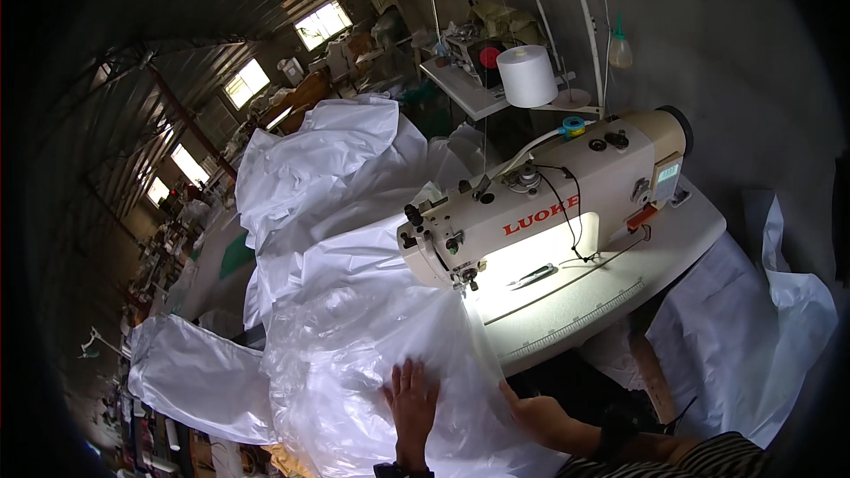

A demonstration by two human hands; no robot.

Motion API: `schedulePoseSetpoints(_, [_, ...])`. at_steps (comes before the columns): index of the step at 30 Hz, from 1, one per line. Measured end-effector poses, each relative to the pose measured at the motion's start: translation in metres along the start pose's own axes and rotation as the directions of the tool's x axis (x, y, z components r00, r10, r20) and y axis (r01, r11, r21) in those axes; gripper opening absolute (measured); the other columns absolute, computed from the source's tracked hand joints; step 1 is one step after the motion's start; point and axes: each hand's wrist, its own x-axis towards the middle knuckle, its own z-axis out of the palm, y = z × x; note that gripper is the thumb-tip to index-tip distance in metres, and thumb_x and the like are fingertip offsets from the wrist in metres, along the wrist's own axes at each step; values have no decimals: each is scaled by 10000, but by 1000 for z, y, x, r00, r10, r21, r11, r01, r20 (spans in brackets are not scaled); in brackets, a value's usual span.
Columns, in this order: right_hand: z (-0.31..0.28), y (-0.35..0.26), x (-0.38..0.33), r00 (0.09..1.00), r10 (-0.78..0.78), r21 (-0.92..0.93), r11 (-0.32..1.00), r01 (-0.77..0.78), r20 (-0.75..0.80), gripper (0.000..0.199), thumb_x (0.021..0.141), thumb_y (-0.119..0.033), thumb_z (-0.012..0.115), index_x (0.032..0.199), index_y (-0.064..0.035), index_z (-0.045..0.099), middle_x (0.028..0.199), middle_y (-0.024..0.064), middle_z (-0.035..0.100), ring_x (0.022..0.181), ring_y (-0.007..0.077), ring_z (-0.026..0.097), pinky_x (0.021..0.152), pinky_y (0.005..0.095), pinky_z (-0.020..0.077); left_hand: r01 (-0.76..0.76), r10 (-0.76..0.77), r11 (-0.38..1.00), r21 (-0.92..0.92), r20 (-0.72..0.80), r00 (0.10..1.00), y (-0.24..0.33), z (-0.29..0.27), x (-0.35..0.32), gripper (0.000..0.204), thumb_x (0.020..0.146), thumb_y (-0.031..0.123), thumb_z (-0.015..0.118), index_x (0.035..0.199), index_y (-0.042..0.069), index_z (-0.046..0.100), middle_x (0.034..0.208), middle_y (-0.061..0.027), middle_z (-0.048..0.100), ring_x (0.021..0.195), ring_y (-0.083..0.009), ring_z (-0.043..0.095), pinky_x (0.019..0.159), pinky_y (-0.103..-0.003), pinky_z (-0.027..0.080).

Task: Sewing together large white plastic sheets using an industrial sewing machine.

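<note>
A large mass of thin, shiny white plastic sheeting [354,327] covers the left of the sewing machine and runs under its needle area. My left hand [413,403] lies flat on the sheeting with its fingers stretched out. At the sheet's right edge, by the front of the machine table, my right hand [538,413] is closed on the edge, its fingertips partly hidden. Ahead of both hands stands the cream sewing machine [540,204], its lamp lighting the bed. Small thread snips [534,276] rest on the bed under the arm.
A white thread cone [527,76] stands behind the machine. More white sheeting [744,336] hangs at the right of the machine table [611,319]. Another worktable [474,97] stands farther back. A green-topped bottle [620,46] hangs near the wall.
</note>
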Motion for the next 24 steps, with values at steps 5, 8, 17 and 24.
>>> schedulePoseSetpoints(5, [-8, 14, 45, 1000, 15, 6, 1000, -15, -2, 608, 822, -93, 555, 1373, 119, 410, 572, 42, 604, 461, 196, 604, 427, 326, 463, -41, 44, 996, 84, -37, 998, -15, 23, 43, 570, 952, 396, 543, 1436, 119, 428, 1508, -128, 390, 1418, -383, 292, 1094, -681, 185])
schedulePoseSetpoints(8, [-3, 25, 82, 999, 46, 37, 998, -45, -12, 596, 817, -89, 552, 1355, 129, 416, 601, 58, 625, 509, 212, 633, 460, 337, 483, -44, 52, 993, 111, -68, 996, -22, 34, 71, 560, 960, 410, 520, 1431, 120, 435, 1507, -128, 390, 1419, -380, 292, 1096, -682, 181])
schedulePoseSetpoints(17, [-22, 45, 133, 985, 172, 320, 934, -159, -14, 551, 894, -156, 561, 1382, 56, 417, 714, 176, 669, 635, 356, 666, 596, 429, 536, -76, 87, 993, 91, -117, 989, -47, 30, 155, 520, 949, 373, 538, 1386, 97, 483, 1488, -117, 422, 1406, -329, 333, 1123, -634, 193])
schedulePoseSetpoints(24, [-22, 51, 0, 960, 275, 799, 567, -199, 44, 609, 896, -282, 677, 1377, -15, 414, 926, 212, 689, 884, 330, 692, 791, 389, 539, -388, 383, 887, -252, -71, 921, -48, 8, 51, 466, 899, 202, 608, 1349, 108, 528, 1471, -98, 451, 1381, -306, 383, 1154, -501, 240])
